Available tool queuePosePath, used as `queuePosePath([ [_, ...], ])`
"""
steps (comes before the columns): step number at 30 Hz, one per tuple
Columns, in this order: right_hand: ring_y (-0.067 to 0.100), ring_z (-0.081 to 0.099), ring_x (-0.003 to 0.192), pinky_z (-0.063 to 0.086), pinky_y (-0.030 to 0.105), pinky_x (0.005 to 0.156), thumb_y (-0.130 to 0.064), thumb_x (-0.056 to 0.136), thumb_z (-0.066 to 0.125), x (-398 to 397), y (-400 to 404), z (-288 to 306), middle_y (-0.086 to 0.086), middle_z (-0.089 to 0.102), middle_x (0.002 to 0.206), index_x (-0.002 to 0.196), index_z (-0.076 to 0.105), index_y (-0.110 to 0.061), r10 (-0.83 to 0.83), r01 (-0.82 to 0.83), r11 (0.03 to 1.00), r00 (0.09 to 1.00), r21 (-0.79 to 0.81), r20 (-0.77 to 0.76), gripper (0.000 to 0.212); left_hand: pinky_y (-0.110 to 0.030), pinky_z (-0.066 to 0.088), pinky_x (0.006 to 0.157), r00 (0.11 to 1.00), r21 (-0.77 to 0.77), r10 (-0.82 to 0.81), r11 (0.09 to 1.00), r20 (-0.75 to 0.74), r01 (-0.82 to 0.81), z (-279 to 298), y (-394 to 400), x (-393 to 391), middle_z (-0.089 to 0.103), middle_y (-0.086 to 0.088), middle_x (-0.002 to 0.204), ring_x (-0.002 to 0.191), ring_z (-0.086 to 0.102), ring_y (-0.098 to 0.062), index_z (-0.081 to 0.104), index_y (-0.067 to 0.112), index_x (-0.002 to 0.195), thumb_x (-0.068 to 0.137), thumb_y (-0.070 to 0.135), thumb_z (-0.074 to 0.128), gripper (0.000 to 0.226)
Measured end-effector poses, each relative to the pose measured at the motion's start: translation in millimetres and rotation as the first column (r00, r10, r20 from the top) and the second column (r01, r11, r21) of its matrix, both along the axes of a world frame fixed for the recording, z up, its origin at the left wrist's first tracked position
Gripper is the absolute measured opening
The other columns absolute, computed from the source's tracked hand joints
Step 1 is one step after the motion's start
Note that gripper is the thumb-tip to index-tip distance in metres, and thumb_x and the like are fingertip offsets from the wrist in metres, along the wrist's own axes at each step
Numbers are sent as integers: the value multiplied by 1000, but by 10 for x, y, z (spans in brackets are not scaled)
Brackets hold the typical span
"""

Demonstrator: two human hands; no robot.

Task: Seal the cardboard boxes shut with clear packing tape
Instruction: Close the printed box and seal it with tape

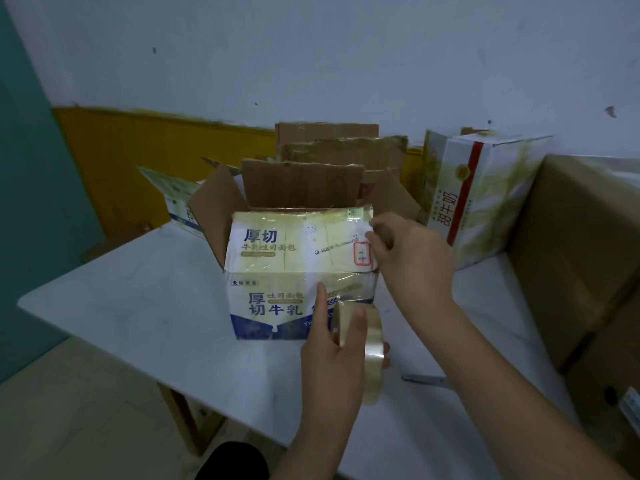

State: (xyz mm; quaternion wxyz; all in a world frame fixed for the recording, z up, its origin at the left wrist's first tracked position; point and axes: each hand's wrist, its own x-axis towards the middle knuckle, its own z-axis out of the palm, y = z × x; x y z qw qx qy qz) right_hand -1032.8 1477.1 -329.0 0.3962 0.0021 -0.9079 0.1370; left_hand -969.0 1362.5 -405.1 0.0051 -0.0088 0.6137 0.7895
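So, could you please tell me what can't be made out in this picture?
Head view only:
- Scissors on the table: handles hidden behind the right forearm.
- Right hand fingertips at the box flap: blurred, so what they pinch is unclear.
- Box inside: hidden by the folded front flap.
- Loose end of the tape roll in the left hand: too clear to trace.

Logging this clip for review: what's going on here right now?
A person is taping a printed box on a white table. The left hand holds a roll of clear tape, index finger pointing at the box front. The right hand has its fingers at the right edge of the folded-down near flap. The box's other flaps stand open, so it is not yet sealed. More boxes wait behind and to the right.
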Motion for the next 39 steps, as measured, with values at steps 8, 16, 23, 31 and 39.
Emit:
queuePosePath([
  [8, 10, 70, 94, 42, 31, 96, -40, 91, 60, -184, 188, -436, -9, 76, 105, 104, 79, -23, 412, -356, 846, 909, 396, -63, 28, -53, 62, 71, 1000, -7, -16, 1000, -17, 15, 19, -31, -10, 76, 6, 93, 67, 75, -26, 51, 45, 128, 100, 30, 60, 33],
  [16, 13, 63, 116, 35, 31, 113, -23, 97, 58, -36, 244, -442, -1, 69, 125, 121, 71, -13, 476, -434, 835, 878, 338, -46, 29, -42, 61, 64, 969, -10, -156, 987, 191, 161, 180, -205, -238, 72, -21, 108, 78, 76, -38, 49, 29, 121, 90, 18, 63, 37],
  [23, 19, 58, 103, 45, 27, 80, -13, 93, 65, 862, 879, -781, -7, 67, 107, 105, 74, -25, 27, -5, 998, 923, -60, 383, 19, -43, 54, 69, 924, 108, -330, 943, 192, 314, 250, -263, -278, 74, -25, 90, 71, 72, -41, 53, 17, 119, 102, 15, 51, 18],
  [31, 32, 63, 94, 45, 28, 80, 3, 81, 65, 1203, 1133, -1123, 14, 61, 102, 100, 72, -5, -16, 135, 980, 785, -146, 620, 21, -37, 53, 64, 928, 119, -333, 941, 166, 316, 155, -190, -281, 75, -24, 94, 74, 72, -40, 47, 17, 128, 101, 18, 45, 27],
  [39, 19, 64, 85, 52, 27, 72, -52, 83, 68, 1281, 1069, -874, -3, 69, 89, 83, 71, -25, -302, 318, 941, 625, 118, 720, 27, -38, 53, 62, 929, 115, -338, 939, 149, 323, 135, -198, -280, 74, -25, 94, 73, 71, -41, 47, 17, 128, 103, 18, 44, 26],
])
